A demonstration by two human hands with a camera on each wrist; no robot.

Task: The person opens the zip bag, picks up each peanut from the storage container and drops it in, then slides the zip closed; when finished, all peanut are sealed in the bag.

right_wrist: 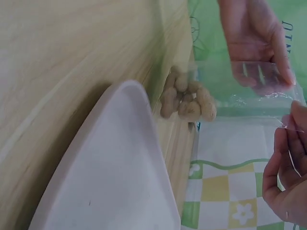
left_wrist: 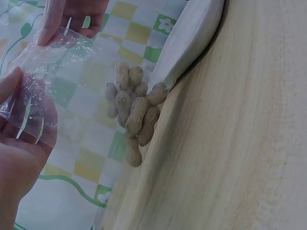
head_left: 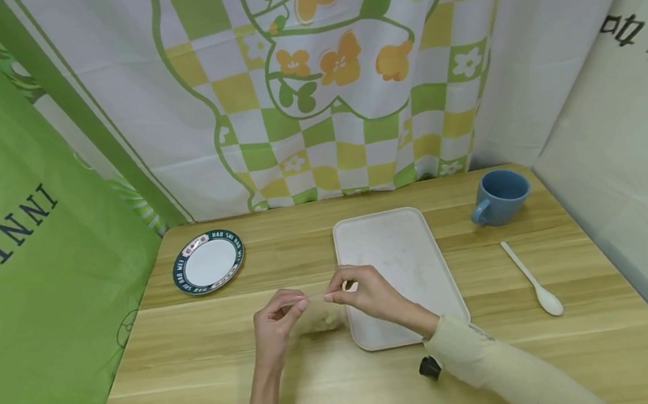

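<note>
My left hand (head_left: 274,327) and right hand (head_left: 370,292) pinch opposite sides of the top edge of a clear plastic bag (right_wrist: 230,103) between thumb and fingers. Several unshelled peanuts (left_wrist: 134,110) are bunched at the bottom of the bag, which hangs low over the wooden table, left of the white tray (head_left: 392,254). Whether the bag's bottom touches the table, I cannot tell. In the left wrist view, the fingers of the left hand (left_wrist: 24,158) show through the clear film.
A plate with a dark green rim (head_left: 211,287) lies at the back left. At the back right stands a blue mug (head_left: 500,198), with a white spoon (head_left: 534,285) in front of it. Curtains hang behind the table and on both sides.
</note>
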